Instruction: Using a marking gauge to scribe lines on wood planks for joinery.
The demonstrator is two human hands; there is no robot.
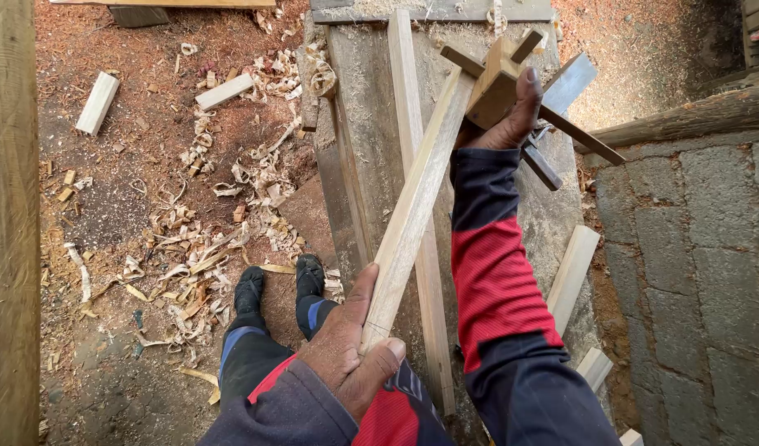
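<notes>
While a person stood over a rough plank workbench (371, 124), the left hand (350, 351) gripped the near end of a long pale wooden strip (412, 206), thumb and fingers clenched around it. The strip slanted up and away across the bench to the right hand (503, 116), whose fingers were wrapped around the block of a wooden marking gauge (495, 83) set against the strip's far end. The gauge's crossed dark stems stuck out on both sides of the hand. A second pale strip (412, 107) lay flat along the bench beneath the held one, the two crossing near mid-length. Both sleeves were dark blue with red panels. Below, the person's black shoes (279, 285) rested on reddish earth strewn with curled wood shavings (198, 256) and short offcut blocks (97, 102). More pale offcuts (571, 277) leaned at the bench's right side, beside grey stone paving (693, 272). A log (693, 117) lay along the paving's far edge.
</notes>
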